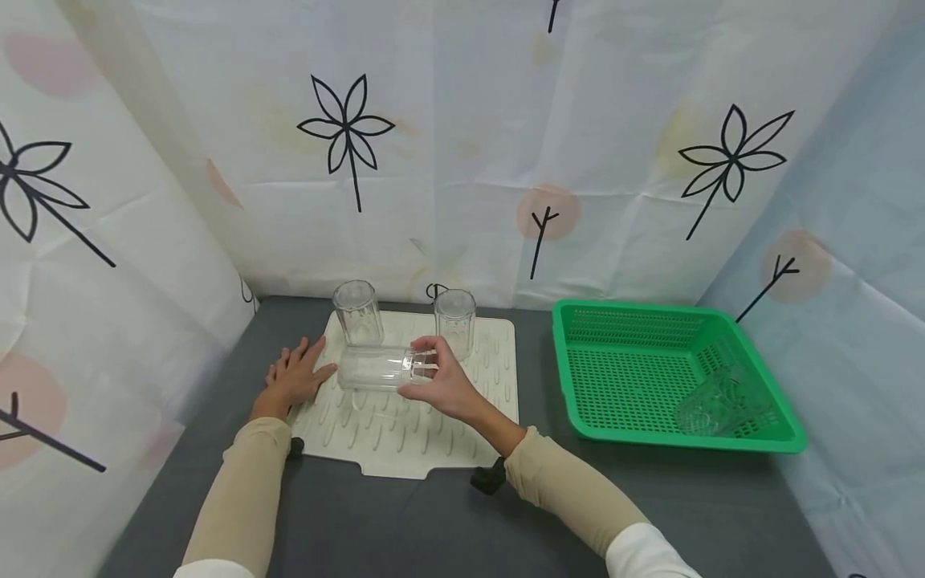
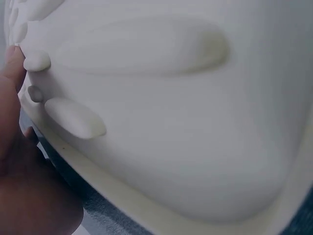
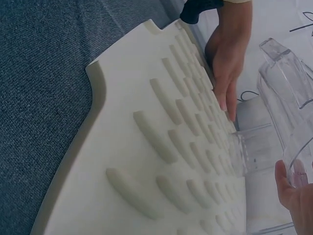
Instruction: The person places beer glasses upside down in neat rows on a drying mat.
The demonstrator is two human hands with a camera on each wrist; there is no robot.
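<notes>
My right hand [image 1: 450, 384] holds a clear drinking glass [image 1: 376, 368] by one end, over the white ribbed mat [image 1: 393, 457]. The glass lies sideways in the head view, its free end toward the left. Fingers and thumb grip opposite sides of it; in the right wrist view the glass [image 3: 279, 93] is raised above the mat. My left hand [image 1: 292, 376] rests at the mat's left edge with its fingers spread, the thumb over the mat. Two more clear glasses, a left one [image 1: 359, 315] and a right one [image 1: 455, 319], stand along the mat's back.
A green plastic basket [image 1: 682, 438] sits to the right of the mat on the dark grey table [image 1: 405, 530]. Inside it, at the right, a clear glass [image 1: 715, 405] lies tilted. Patterned white cloth [image 1: 462, 144] hangs behind and at both sides of the table.
</notes>
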